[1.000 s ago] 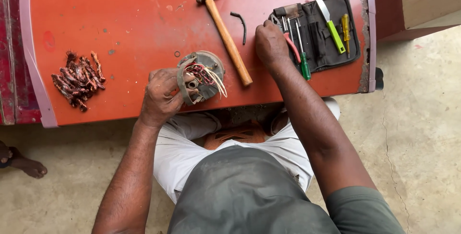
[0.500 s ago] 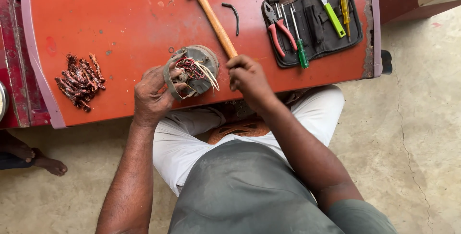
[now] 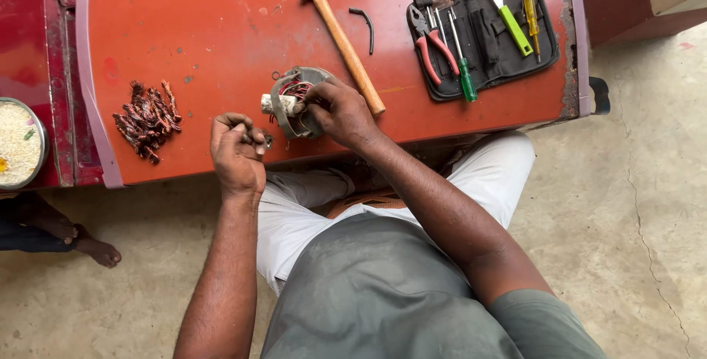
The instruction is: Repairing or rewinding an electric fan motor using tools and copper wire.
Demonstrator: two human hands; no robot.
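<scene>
While the right hand (image 3: 340, 114) grips the round metal motor stator (image 3: 293, 101), wires show.

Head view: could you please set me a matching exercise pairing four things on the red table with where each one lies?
Things:
1. hammer
2. pile of copper wire scraps
3. green-handled screwdriver
4. motor stator

Places:
A. in the open black tool pouch
B. under the right hand
C. at the left end of the table
D. slanting across the middle of the table

Pairs: 1-D, 2-C, 3-A, 4-B
</scene>
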